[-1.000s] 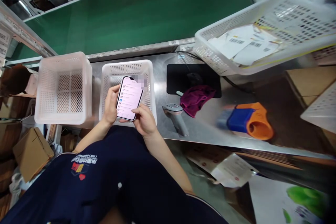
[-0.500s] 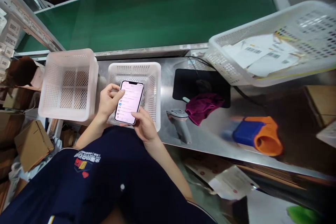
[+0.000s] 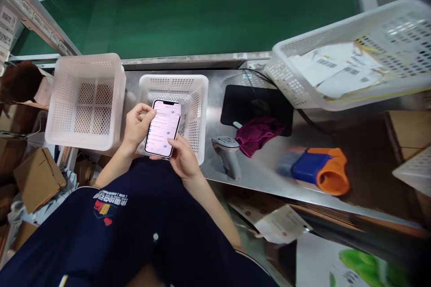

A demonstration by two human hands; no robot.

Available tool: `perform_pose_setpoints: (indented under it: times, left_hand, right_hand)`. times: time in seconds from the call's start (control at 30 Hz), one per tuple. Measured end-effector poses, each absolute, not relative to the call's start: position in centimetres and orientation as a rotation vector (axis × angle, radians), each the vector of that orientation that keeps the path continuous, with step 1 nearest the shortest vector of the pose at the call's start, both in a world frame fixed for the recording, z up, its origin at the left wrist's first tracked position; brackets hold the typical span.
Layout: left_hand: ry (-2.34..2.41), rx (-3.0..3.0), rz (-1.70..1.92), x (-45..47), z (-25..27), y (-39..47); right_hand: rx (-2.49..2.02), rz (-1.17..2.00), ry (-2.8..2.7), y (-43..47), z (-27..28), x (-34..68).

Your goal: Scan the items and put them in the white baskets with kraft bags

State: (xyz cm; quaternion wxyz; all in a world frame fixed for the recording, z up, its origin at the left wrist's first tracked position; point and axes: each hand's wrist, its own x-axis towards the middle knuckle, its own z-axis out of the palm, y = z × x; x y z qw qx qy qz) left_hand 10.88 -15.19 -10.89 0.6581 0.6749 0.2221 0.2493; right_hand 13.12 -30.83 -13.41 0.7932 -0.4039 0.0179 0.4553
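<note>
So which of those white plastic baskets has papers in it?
The large white basket at the far right, tilted, holds barcode-labelled papers. The left square basket shows only its mesh bottom; the middle basket sits behind the phone held in both hands.

No legible text: phone (image 3: 163,128) screen, shirt logo (image 3: 108,202), basket labels (image 3: 332,68) blurred.

Phone (image 3: 162,128) screen text is way too small and smeared to read. The big paper-filled basket (image 3: 353,36) runs off the right edge, and the blue-and-orange thing (image 3: 316,169) on the counter (image 3: 269,168) is just motion blur.
</note>
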Motion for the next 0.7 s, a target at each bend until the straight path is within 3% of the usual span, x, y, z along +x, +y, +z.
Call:
perform_pose_setpoints:
  times: [0.7]
  left_hand:
    - [0.452,1.492,0.562,10.55,-10.80,-14.98]
  right_hand:
    - [-0.839,1.020,0.078,-30.87,-12.97,12.97]
